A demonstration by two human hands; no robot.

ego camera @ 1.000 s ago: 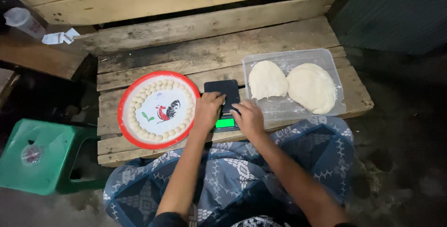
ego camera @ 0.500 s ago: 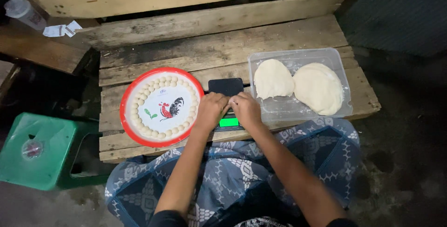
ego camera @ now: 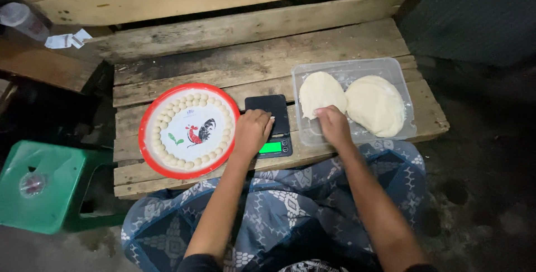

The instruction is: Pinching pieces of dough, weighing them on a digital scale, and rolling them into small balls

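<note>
From the head camera, looking straight down: the person sits at a low wooden pallet table [ego camera: 262, 60] with a patterned blue cloth over the lap. The left hand [ego camera: 252, 131] rests on the small black digital scale [ego camera: 269, 120], fingers curled loosely over its left edge, and it hides whether anything lies beneath the palm. The scale's display glows green just below that hand. The right hand [ego camera: 334, 127] is inside the clear plastic tub [ego camera: 391, 74], fingertips pressed into the lower edge of the nearer dough slab [ego camera: 319, 92]; the fingers look pinched together on the dough, though how much they have hold of cannot be told from here. A second, larger dough slab [ego camera: 375, 104] lies beside it in the same tub, the two touching at their edges.

To the left, touching distance from the scale, sits a round tray with a red rim [ego camera: 146, 138], a cockerel painted at its centre and a ring of small dough balls [ego camera: 170, 159] laid neatly around the inside.

The step in hand reads as pinching off a small piece for the scale. Doing it well seems to call for a clean pull at the slab's edge rather than a tear through the middle, a piece close in size to the balls already lined up, and the left hand lifted clear of the platform so the reading is honest.

A green plastic stool [ego camera: 39, 194] stands well apart at lower left.
</note>
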